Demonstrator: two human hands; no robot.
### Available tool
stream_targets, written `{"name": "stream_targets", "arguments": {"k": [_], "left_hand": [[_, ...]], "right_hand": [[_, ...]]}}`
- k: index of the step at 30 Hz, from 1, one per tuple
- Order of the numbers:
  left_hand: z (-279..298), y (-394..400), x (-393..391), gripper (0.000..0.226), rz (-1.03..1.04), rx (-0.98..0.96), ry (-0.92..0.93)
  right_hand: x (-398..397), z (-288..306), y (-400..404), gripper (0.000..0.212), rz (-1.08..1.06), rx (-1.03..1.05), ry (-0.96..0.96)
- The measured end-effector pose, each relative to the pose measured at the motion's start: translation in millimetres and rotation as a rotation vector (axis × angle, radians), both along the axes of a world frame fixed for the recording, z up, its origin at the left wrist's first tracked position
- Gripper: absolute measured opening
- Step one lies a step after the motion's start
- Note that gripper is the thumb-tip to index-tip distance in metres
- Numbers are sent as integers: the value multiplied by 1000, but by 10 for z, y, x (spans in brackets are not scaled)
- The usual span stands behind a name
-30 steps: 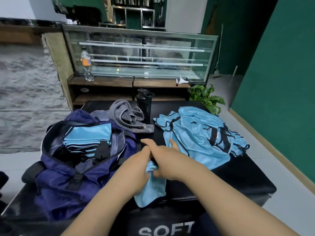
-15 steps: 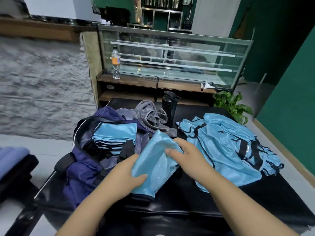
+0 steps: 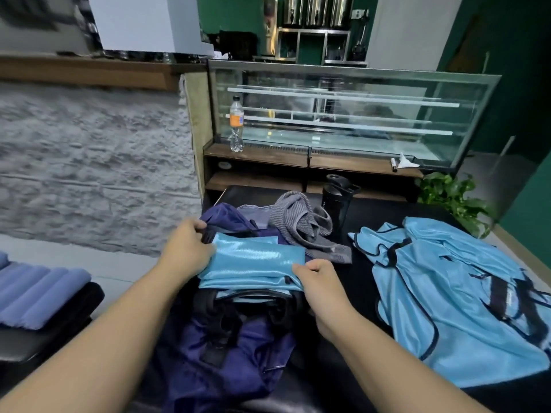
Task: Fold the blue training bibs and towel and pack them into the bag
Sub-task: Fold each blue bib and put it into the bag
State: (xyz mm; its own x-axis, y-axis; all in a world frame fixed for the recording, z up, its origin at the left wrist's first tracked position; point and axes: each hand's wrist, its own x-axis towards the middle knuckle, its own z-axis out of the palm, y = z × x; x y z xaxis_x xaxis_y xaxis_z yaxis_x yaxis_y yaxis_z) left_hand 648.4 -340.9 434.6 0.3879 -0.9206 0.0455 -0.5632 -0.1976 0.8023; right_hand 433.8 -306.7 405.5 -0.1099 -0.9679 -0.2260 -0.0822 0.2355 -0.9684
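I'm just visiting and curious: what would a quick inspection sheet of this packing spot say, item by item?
Surface: black padded table, partly covered.
Job's things: folded shiny blue bib held over the open navy duffel bag; pile of unfolded blue bibs to the right; crumpled grey knitted towel behind the bag.
Clutter: black drinking bottle standing beside the towel.
Hands: left hand and right hand each grip an end of the folded bib.
Cables: nothing seen.
Surroundings: glass display case, clear plastic bottle with orange label, green potted plant, blue ribbed mat.
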Motion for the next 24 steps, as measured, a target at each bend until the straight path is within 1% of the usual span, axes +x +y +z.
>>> {"name": "stream_targets", "arguments": {"k": [5, 6, 8, 9, 10, 11, 12, 13, 14, 15, 16, 17, 19, 20, 21, 22, 23, 24], "left_hand": [[38, -426, 18, 37, 101, -58, -126], [1, -461, 18, 38, 108, -56, -148], [-92, -489, 24, 39, 94, -34, -220], [-155, -500, 14, 40, 69, -55, -305], [-214, -502, -19, 41, 29, -126, -448], [-275, -488, -63, 43, -44, -217, -614], [-318, -450, -115, 50, -159, -271, -735], [-325, -371, -189, 67, -289, -234, -787], [-366, -288, -245, 90, -400, -156, -803], [-442, -218, -266, 105, -469, -25, -795], [-560, -166, -261, 108, -519, 120, -800], [-695, -124, -267, 101, -562, 218, -816], [-936, -60, -256, 80, -611, 332, -847], [-991, -39, -250, 68, -604, 357, -872], [-1037, -46, -232, 70, -586, 337, -890], [-1056, -63, -228, 81, -573, 320, -927], [-1056, -82, -231, 85, -575, 343, -962], [-1036, -106, -240, 82, -587, 382, -985]], "right_hand": [[395, -116, -413, 12, -39, -27, -110], [435, -154, -479, 16, -38, -20, -104], [454, -247, -607, 39, 14, 23, -68], [439, -287, -662, 48, 53, 35, -32], [414, -305, -698, 49, 92, 27, 23], [389, -309, -712, 46, 126, 5, 95], [366, -328, -717, 44, 157, -38, 175], [341, -377, -726, 48, 189, -85, 251], [318, -414, -704, 54, 219, -125, 309], [292, -435, -659, 59, 248, -151, 346], [261, -468, -614, 60, 279, -175, 364], [222, -502, -565, 60, 317, -211, 368], [123, -565, -460, 57, 422, -276, 409], [71, -582, -398, 58, 477, -278, 481], [25, -595, -338, 57, 509, -269, 601], [-12, -638, -292, 56, 522, -273, 737], [-39, -689, -251, 55, 535, -293, 855], [-53, -742, -220, 55, 556, -303, 944]]}}
